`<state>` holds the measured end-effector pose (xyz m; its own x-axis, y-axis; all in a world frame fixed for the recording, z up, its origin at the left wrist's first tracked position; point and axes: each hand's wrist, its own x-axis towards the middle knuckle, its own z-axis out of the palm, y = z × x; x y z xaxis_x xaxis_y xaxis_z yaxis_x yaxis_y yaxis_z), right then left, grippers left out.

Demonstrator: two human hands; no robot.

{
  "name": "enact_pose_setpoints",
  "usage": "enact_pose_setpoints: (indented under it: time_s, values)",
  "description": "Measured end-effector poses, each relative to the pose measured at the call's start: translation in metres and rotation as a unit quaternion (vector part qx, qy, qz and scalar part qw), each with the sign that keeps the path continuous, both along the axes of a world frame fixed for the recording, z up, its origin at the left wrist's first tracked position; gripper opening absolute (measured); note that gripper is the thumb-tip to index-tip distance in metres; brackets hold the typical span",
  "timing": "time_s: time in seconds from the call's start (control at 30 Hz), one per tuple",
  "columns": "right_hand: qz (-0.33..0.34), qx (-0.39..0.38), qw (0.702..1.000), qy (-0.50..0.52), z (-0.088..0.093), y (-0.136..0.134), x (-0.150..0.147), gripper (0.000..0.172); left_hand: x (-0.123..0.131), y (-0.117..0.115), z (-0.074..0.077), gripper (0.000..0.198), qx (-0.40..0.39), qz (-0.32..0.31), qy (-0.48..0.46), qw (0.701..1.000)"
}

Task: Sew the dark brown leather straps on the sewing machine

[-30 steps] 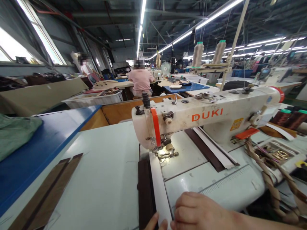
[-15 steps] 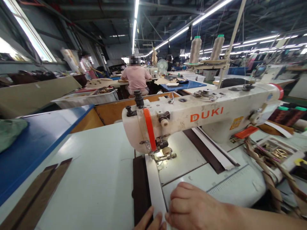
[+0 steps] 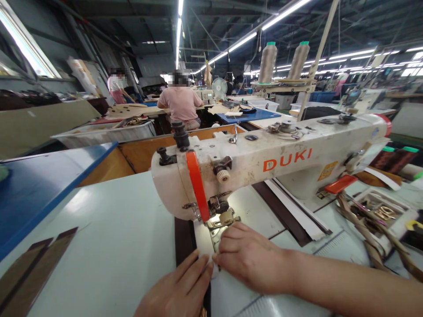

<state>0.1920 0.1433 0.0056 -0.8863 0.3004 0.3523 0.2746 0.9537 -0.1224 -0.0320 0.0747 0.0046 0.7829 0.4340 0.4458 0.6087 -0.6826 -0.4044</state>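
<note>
A white DUKI sewing machine (image 3: 284, 163) stands on the pale table (image 3: 109, 237). A white strip (image 3: 202, 237) with a dark brown strip (image 3: 182, 237) beside it runs under the presser foot (image 3: 222, 219). My left hand (image 3: 178, 288) lies on the strips with fingers stretched forward, fingertips pressing the white strip. My right hand (image 3: 251, 259) sits just in front of the presser foot, fingers curled and pinching the white strip's edge next to my left fingertips.
More brown and white strips (image 3: 291, 211) lie behind the machine's arm. Two brown strips (image 3: 29, 268) rest at the table's left front. A blue board (image 3: 42, 185) lies left. Thread cones (image 3: 267, 61) stand behind. Twisted brown cords (image 3: 373, 237) hang right. People work at far tables.
Both hands have moved forward along the strips to just in front of the presser foot. My left hand has come much further into view. The view has shifted closer to the machine.
</note>
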Motion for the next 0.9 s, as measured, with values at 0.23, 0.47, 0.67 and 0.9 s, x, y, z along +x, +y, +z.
enact_pose_setpoints:
  time_s: [0.23,0.47,0.67,0.9]
  values:
    - [-0.072,-0.006,0.997,0.021,-0.005,0.014,-0.012,0.013,-0.002,0.027,0.000,0.045,-0.033,0.035,-0.022,0.999]
    - [-0.095,-0.024,0.995,0.027,-0.009,0.015,-0.016,0.015,-0.008,0.055,0.004,0.035,-0.018,0.032,-0.001,0.999]
    - [-0.090,-0.011,0.993,0.073,-0.010,0.015,-0.014,0.019,-0.008,0.062,0.004,0.042,-0.052,0.055,-0.019,0.997]
    - [-0.063,-0.003,0.982,0.179,-0.005,0.008,-0.005,0.018,-0.016,0.004,0.010,0.039,-0.018,0.046,-0.027,0.998]
